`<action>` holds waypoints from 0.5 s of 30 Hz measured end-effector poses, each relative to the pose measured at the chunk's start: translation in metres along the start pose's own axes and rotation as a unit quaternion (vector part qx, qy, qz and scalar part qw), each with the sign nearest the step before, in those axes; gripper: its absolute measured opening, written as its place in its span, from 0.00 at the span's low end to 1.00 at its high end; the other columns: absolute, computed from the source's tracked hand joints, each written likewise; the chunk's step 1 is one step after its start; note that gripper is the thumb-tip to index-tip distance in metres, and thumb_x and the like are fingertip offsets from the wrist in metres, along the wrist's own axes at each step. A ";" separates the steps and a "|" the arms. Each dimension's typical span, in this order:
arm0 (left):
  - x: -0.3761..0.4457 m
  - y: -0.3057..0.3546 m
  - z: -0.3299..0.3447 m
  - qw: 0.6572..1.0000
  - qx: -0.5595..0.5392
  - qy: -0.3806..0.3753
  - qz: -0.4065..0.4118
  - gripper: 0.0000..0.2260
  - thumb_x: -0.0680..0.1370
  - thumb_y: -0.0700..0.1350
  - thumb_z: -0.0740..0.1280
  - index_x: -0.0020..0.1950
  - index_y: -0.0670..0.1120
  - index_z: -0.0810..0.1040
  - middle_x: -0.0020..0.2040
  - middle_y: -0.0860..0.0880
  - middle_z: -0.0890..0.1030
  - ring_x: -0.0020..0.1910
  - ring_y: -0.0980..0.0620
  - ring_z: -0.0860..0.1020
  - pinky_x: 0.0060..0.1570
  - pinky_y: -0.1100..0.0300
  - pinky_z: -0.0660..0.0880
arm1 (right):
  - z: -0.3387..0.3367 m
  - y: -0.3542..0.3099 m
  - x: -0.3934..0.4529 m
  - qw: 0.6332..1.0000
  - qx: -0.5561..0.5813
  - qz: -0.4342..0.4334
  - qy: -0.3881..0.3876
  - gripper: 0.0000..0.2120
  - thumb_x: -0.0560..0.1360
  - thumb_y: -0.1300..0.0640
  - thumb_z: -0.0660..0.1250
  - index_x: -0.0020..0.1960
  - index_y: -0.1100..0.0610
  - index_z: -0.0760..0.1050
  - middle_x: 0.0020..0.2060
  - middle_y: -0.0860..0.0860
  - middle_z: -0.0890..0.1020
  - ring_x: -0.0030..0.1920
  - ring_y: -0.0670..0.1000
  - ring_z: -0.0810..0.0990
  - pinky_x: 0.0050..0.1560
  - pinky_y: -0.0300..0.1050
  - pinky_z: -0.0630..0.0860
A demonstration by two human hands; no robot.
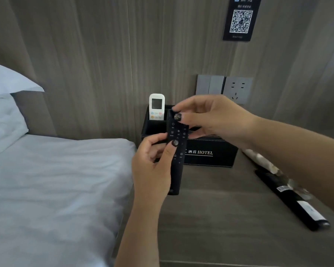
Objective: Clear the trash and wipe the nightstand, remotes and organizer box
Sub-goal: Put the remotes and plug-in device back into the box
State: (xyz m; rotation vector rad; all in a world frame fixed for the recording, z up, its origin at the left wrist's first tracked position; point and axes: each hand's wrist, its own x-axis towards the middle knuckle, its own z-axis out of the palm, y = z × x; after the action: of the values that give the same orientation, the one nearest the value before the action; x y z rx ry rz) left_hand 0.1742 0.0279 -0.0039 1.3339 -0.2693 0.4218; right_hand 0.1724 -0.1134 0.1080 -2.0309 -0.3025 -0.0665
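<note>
— Where is the left hand (pixel 154 166)?

— Lower centre of the frame. Its forearm rises from the bottom edge, bare, leaning slightly to the right. The fingers curl inward and the thumb (pixel 171 149) lies across the front of what it holds, dark-painted nail facing the camera.

— And the right hand (pixel 206 120)?

— Centre of the frame, a little above the left one. Its forearm comes in from the right edge, sloping up and leftward, also bare. The wrist is bent, the thumb points left with a dark nail showing, and the fingers reach out above and below it in a pinching grip.

— Do the hands touch?

— No, they sit close, one above the other.
</note>
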 end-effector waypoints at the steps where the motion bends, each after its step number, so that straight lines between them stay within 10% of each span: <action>1: 0.001 0.000 -0.001 1.000 -0.004 0.006 0.000 0.06 0.76 0.42 0.71 0.50 0.52 0.80 0.41 0.51 0.86 0.40 0.54 0.84 0.39 0.64 0.79 | 0.005 0.000 0.005 1.000 0.002 0.004 -0.003 0.09 0.76 0.61 0.69 0.55 0.58 0.80 0.48 0.56 0.84 0.49 0.53 0.85 0.48 0.47 0.83; 8: 0.009 -0.002 -0.007 0.999 -0.014 0.043 -0.021 0.08 0.81 0.45 0.64 0.55 0.49 0.82 0.48 0.54 0.86 0.49 0.61 0.83 0.50 0.66 0.79 | 0.010 0.007 0.030 0.994 0.094 0.053 0.029 0.07 0.75 0.62 0.69 0.53 0.60 0.81 0.43 0.56 0.86 0.43 0.51 0.86 0.39 0.42 0.82; 15: 0.008 -0.014 -0.006 0.996 0.079 0.001 -0.047 0.17 0.84 0.54 0.51 0.72 0.60 0.68 0.69 0.65 0.69 0.67 0.71 0.65 0.64 0.71 0.61 | -0.033 -0.029 0.091 0.966 0.108 -0.063 0.226 0.06 0.76 0.62 0.69 0.52 0.59 0.81 0.46 0.53 0.85 0.42 0.48 0.86 0.39 0.40 0.82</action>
State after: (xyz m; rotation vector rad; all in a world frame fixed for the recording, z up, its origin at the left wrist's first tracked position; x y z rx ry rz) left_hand 0.1877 0.0320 -0.0143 1.4951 -0.1736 0.3710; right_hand 0.2564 -0.1132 0.1645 -1.7188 -0.1410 -0.5459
